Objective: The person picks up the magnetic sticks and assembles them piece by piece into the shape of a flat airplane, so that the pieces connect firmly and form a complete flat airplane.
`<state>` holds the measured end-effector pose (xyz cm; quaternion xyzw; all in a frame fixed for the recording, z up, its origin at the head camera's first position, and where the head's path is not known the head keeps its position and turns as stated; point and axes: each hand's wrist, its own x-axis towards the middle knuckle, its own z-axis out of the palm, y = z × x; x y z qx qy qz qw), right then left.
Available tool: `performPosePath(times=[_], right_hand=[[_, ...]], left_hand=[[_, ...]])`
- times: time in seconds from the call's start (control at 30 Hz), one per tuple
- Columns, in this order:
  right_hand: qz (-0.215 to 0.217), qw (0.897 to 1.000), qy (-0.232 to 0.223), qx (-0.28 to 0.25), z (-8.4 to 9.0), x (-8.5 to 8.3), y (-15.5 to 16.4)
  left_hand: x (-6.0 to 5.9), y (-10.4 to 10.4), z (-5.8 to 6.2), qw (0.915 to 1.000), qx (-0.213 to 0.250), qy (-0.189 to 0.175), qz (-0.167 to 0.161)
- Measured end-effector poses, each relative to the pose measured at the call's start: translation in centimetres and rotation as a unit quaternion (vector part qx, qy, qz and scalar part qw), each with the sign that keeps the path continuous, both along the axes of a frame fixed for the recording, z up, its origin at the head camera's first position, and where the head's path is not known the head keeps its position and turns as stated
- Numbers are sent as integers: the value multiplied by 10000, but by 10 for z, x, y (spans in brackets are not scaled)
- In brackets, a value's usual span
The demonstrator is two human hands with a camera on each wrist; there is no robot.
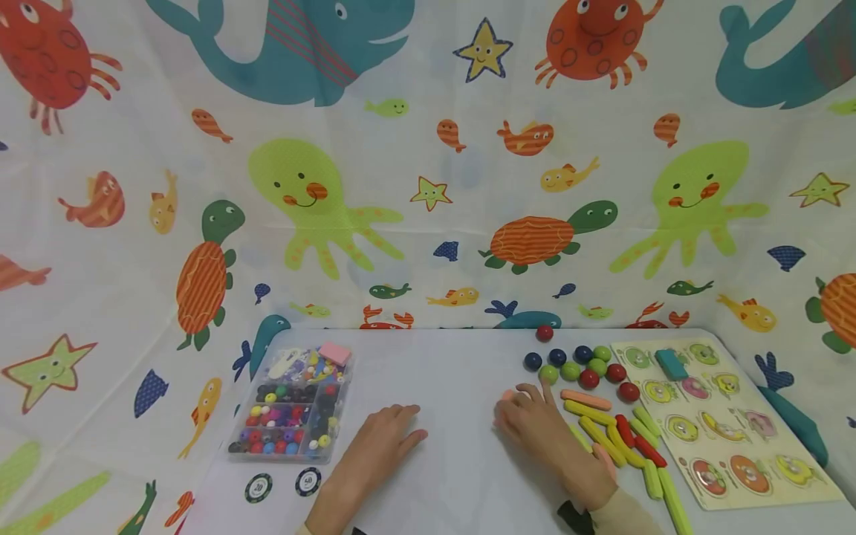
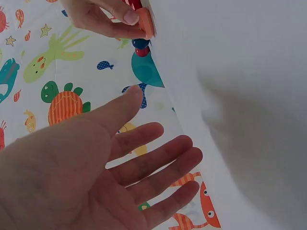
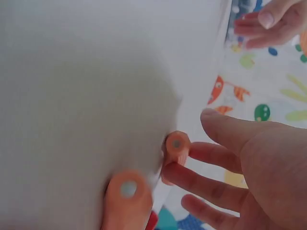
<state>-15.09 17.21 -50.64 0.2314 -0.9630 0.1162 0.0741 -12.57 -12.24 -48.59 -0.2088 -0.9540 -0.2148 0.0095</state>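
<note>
My right hand (image 1: 531, 423) is over the table, its fingers touching a short salmon-orange stick (image 3: 176, 146) with a pale round spot in its end. In the right wrist view the thumb stands apart from that stick. A second salmon stick (image 3: 127, 201) lies nearer that camera, partly cut off. My left hand (image 1: 381, 446) hovers over the white table between the bead box and the right hand, holding nothing. Its fingers are spread and relaxed in the left wrist view. Yellow sticks (image 1: 590, 413), red sticks (image 1: 649, 450) and green sticks (image 1: 674, 501) lie beside the right forearm.
Red, green and dark blue balls (image 1: 557, 357) cluster behind the sticks. A picture board (image 1: 725, 401) bears a teal block (image 1: 671, 365). At left stand a compartmented bead box (image 1: 290, 416), with a pink block (image 1: 335, 353) on it, and two round chips (image 1: 258, 487). A printed curtain (image 1: 461, 163) hangs behind.
</note>
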Motion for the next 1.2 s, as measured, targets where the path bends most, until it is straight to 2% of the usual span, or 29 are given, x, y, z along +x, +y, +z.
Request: performPosePath(times=[0.2, 0.33, 0.43, 0.6, 0.9, 1.03, 1.2], right_hand=[[451, 9977, 497, 30, -3, 5, -16], [535, 9980, 239, 233, -2, 8, -27], [582, 9979, 7, 294, -1, 10, -35], [837, 9962, 88, 234, -4, 16, -52], [1156, 9928, 140, 275, -6, 26, -76], [1101, 9936, -99, 230, -3, 28, -74], [804, 9941, -720, 134, 10, 30, -57]], left_hand=[[0, 3, -2, 9997, -20, -248, -29], [0, 5, -8, 9995, -53, -312, -33], [1, 7, -9, 9997, -32, -207, -101], [3, 8, -10, 9998, 60, 76, -182], [6, 11, -14, 9998, 195, 34, 65], [6, 13, -17, 9994, 226, 113, 233], [4, 19, -21, 9986, 340, 76, 394]])
